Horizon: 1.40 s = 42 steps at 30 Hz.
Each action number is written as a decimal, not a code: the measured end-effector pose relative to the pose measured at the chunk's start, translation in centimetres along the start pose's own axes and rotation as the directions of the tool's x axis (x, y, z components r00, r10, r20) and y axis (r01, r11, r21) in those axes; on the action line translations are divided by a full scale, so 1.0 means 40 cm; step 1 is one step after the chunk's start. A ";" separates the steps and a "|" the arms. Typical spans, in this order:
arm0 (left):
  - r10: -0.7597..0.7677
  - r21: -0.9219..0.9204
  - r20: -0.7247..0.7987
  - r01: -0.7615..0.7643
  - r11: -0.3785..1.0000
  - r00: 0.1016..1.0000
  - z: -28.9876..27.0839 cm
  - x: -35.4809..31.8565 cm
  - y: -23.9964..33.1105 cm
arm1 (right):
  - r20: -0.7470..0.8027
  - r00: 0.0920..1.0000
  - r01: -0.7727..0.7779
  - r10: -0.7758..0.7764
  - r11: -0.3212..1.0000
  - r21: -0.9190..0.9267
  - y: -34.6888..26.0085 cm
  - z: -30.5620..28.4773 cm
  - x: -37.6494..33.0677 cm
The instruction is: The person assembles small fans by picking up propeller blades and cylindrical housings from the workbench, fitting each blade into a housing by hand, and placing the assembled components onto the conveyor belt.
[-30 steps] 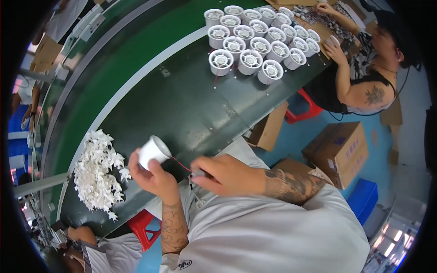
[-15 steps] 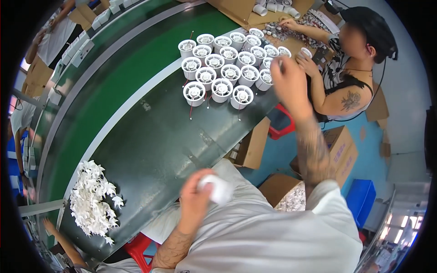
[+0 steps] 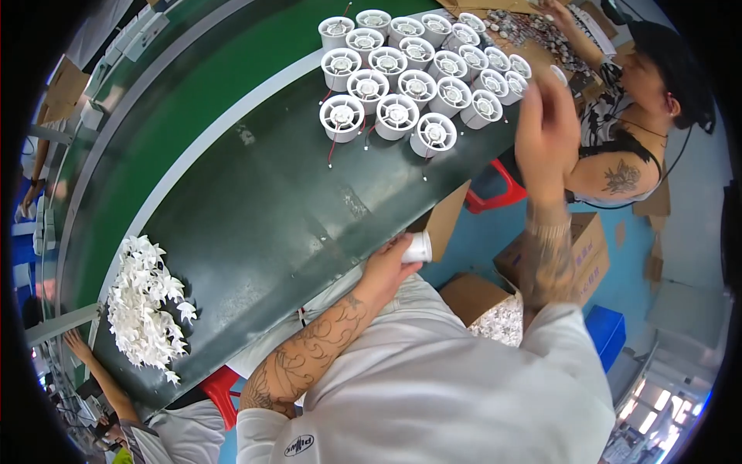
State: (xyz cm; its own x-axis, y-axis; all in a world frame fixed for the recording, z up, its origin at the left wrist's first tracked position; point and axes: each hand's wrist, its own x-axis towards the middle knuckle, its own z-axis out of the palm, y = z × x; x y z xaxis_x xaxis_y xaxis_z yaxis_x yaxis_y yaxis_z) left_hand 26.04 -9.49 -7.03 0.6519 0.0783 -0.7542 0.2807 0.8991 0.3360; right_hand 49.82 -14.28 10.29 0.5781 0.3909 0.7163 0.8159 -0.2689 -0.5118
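A plain white plastic cylinder (image 3: 418, 247) is gripped in my left hand (image 3: 389, 267), low over the near edge of the dark work table (image 3: 263, 216). Raised at the right end of the table, my right hand (image 3: 549, 135) is beside the group of round white fan housings (image 3: 398, 114). Its fingers are blurred, so whether they hold anything cannot be made out. The housings stand upright in rough rows, spoked hubs facing up, and thin red and dark wires with small plugs hang from several. A heap of small white bladed fan wheels (image 3: 147, 309) lies at the table's left end.
A green conveyor belt (image 3: 209, 85) curves along the far side. At the right a co-worker (image 3: 618, 147) reaches toward a pile of small parts. Cardboard boxes (image 3: 583, 255), a red stool (image 3: 498, 189) and a blue bin (image 3: 605, 338) stand there. Another person (image 3: 185, 433) sits lower left.
My left hand has moved right and forward, carrying the white cylinder toward the table edge. My right hand has shifted right. The whole view has also moved a little.
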 end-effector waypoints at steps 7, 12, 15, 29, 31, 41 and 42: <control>0.344 -0.033 0.305 -0.352 0.936 0.888 -0.068 0.189 -0.157 | 0.132 0.891 -0.439 0.434 0.898 0.010 0.018 -0.060 -0.416; -0.114 0.465 0.859 -0.668 0.581 0.499 -0.062 -0.113 -0.038 | 0.304 0.944 -0.041 0.125 0.963 -0.267 -0.014 -0.031 -0.360; 0.417 0.556 0.667 -0.785 0.275 0.618 -0.143 -0.408 0.067 | 0.389 0.907 0.309 -0.161 0.882 -0.356 -0.070 0.091 -0.307; 0.984 0.972 -0.089 0.204 0.120 -0.155 -0.480 -0.509 0.190 | 0.390 0.898 0.339 -0.202 0.884 -0.322 -0.045 0.230 -0.246; 0.978 0.981 -0.060 0.169 0.094 -0.197 -0.488 -0.520 0.185 | 0.410 0.887 0.346 -0.212 0.894 -0.286 -0.057 0.237 -0.221; 0.974 0.998 0.048 0.058 -0.036 -0.221 -0.505 -0.528 0.162 | 0.420 0.870 0.408 -0.258 0.856 -0.319 -0.080 0.260 -0.210; 0.975 0.999 0.040 0.038 -0.032 -0.220 -0.506 -0.529 0.160 | 0.412 0.859 0.443 -0.303 0.844 -0.303 -0.088 0.261 -0.206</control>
State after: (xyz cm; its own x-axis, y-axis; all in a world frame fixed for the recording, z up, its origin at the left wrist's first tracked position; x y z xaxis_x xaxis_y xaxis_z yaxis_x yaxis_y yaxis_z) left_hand -0.23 3.34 -0.34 0.1583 0.8420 0.5158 0.7193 -0.4562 0.5239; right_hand 42.09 -7.38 1.24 0.2466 0.7803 0.5748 0.9467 -0.3207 0.0292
